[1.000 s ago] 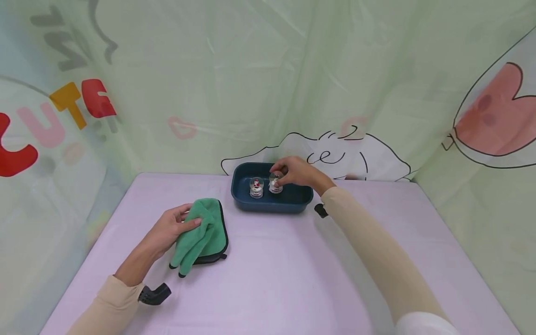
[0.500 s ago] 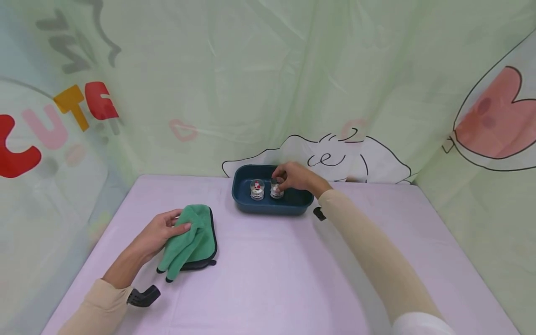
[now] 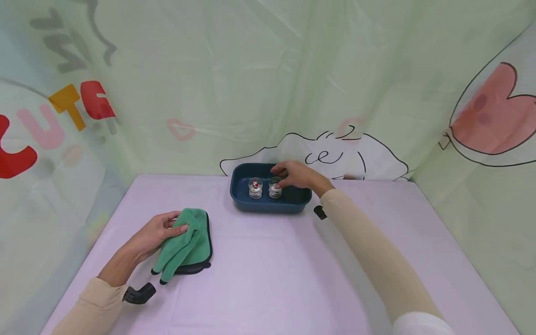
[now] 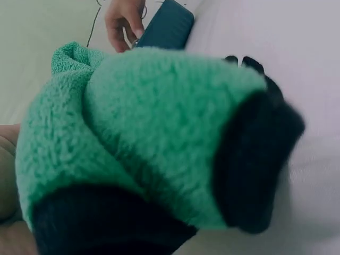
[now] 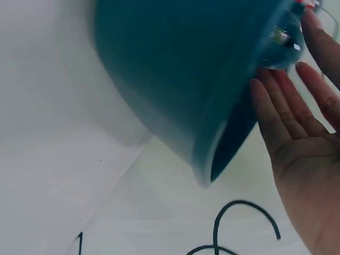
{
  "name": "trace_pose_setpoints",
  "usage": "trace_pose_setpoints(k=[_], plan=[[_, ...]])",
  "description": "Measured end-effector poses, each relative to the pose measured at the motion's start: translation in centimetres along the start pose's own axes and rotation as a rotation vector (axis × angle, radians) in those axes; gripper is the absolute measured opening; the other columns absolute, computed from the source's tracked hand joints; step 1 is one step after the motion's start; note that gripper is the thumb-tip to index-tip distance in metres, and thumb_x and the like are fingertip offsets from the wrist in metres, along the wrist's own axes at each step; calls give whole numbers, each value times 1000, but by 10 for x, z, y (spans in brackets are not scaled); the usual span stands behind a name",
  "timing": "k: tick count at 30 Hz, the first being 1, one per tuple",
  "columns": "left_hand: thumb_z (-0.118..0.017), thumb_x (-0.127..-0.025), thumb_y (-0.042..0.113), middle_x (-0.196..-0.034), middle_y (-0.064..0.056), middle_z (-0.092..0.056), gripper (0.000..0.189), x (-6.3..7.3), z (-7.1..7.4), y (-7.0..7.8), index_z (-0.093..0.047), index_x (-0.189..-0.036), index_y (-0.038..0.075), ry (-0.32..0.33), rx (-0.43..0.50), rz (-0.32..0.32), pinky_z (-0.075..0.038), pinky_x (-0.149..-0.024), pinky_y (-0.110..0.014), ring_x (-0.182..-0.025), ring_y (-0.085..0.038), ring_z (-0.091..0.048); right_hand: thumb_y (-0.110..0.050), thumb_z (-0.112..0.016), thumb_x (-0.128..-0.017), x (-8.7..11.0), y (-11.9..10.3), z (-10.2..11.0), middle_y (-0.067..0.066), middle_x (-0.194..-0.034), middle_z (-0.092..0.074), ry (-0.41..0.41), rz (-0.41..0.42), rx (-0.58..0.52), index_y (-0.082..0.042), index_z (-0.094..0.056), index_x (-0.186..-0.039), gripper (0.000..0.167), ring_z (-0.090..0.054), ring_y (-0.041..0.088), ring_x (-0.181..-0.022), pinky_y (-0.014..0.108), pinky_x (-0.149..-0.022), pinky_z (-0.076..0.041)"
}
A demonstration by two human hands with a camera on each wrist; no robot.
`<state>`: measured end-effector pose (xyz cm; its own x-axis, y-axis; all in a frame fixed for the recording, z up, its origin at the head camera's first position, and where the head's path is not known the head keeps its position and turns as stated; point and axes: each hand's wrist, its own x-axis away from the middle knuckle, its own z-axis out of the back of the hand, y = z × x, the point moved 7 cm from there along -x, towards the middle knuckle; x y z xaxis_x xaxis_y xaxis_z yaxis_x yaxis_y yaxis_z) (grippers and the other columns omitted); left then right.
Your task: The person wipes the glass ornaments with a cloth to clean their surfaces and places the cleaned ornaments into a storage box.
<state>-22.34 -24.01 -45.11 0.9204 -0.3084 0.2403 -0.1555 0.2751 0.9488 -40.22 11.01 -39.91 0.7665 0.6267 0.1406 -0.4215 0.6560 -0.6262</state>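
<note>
My left hand (image 3: 152, 235) pinches a folded green towel (image 3: 192, 239) with black edging, thumb on top and fingers partly hidden; in the left wrist view the towel (image 4: 154, 127) covers most of the picture. At the back, a dark blue tray (image 3: 268, 205) holds two small snow globes. The left snow globe (image 3: 255, 188) has a red and white figure inside. Beside it stands the right snow globe (image 3: 274, 190), with my right hand (image 3: 296, 176) around its top. The right wrist view shows that hand's fingers (image 5: 289, 103) fairly straight and spread near a globe (image 5: 284, 40).
A pale lilac cloth (image 3: 259, 270) covers the table. Light green curtains with printed letters and hearts (image 3: 251, 83) hang on the far side and both flanks. A black device (image 3: 140, 294) sits at my left wrist, another (image 3: 320, 212) at the right.
The right snow globe has come down onto the tray's floor beside the other one, and the right fingers have loosened from it. My left hand has moved left and nearer with the towel.
</note>
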Motion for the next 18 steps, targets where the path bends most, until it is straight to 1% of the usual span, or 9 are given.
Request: trace_pose_setpoints(k=[2,5,7,9,11,14,16,18], plan=[[-68,-99,25,-146,-28,-50,74,0,1,-2,-31,-154,-8,-7,-18,5,-51,-92,-21,-120,-18,-59,-12,-77,-91,5,-1,5,16,-141,-60,24,7,-49,-1,-56,-142,55,-56,31,-132,47,-110,-45],[-66,-100,27,-150,-27,-46,73,2,1,-5,-32,-154,-7,-21,-52,17,-48,-96,-23,-130,-28,-51,-13,-77,-92,15,-3,11,16,-142,-59,57,36,-121,-1,-56,-142,56,-55,30,-133,48,-110,-44],[-65,-101,29,-153,-27,-42,72,3,1,-6,-32,-154,-7,-33,-83,15,-46,-101,-27,-137,-35,-44,-13,-78,-91,24,-6,14,17,-143,-58,73,65,-174,0,-54,-144,59,-55,31,-133,50,-110,-44],[-65,-101,30,-154,-27,-41,71,3,1,-6,-34,-154,-6,-42,-124,7,-45,-105,-33,-140,-40,-40,-11,-78,-90,32,-10,15,20,-144,-56,76,98,-231,0,-49,-147,65,-53,34,-134,53,-112,-41],[-65,-101,32,-153,-27,-43,69,2,2,-5,-38,-152,-5,-40,-175,-5,-44,-106,-39,-141,-41,-40,-10,-79,-90,41,-15,16,21,-146,-54,75,123,-280,-1,-43,-152,72,-51,35,-137,55,-113,-39],[-65,-101,33,-149,-25,-48,63,1,3,-2,-45,-149,-3,-33,-240,-20,-46,-105,-45,-138,-43,-44,-12,-79,-90,55,-24,17,21,-149,-51,70,160,-327,-5,-34,-157,82,-47,35,-140,56,-116,-35],[-64,-101,34,-147,-24,-51,61,0,5,0,-47,-147,-2,-24,-280,-20,-48,-104,-46,-137,-43,-46,-16,-79,-90,65,-30,16,17,-152,-49,67,181,-330,-10,-30,-160,85,-44,32,-142,56,-117,-33],[-62,-102,36,-146,-24,-52,62,0,7,2,-47,-147,-2,-11,-311,-10,-51,-100,-45,-135,-42,-48,-19,-77,-92,75,-36,16,15,-154,-47,66,207,-312,-14,-29,-160,84,-43,30,-143,57,-118,-32]])
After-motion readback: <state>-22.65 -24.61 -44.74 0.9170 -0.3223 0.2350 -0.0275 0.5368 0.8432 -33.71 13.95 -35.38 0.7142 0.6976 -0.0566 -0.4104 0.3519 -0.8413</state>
